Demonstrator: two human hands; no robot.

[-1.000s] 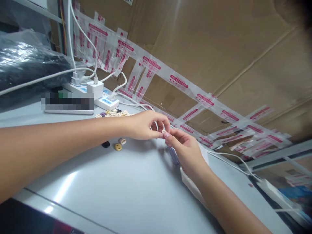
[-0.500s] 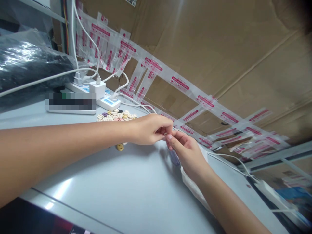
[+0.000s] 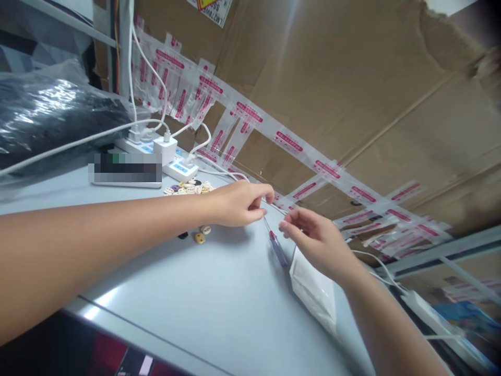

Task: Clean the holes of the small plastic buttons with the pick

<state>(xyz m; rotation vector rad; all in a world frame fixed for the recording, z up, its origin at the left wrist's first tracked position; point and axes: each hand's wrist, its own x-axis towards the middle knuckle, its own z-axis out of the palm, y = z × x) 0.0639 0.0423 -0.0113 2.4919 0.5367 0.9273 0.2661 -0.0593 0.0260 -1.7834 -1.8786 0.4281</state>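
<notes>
A thin purple-handled screwdriver with a red collar (image 3: 277, 247) lay on the pale grey tabletop (image 3: 203, 297), its metal tip running up to the left hand (image 3: 238, 203), whose curled fingertips (image 3: 258, 206) pinched something too small to identify. The right hand (image 3: 319, 241) hovered just beside the handle, fingers loosely open, holding nothing. Small cream and purple beads (image 3: 190, 187) lay piled behind the left wrist.

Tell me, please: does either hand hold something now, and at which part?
It cannot be told for sure. The left hand has its fingers pinched shut, apparently on something tiny and hidden. The right hand looks empty above the small screwdriver.
</notes>
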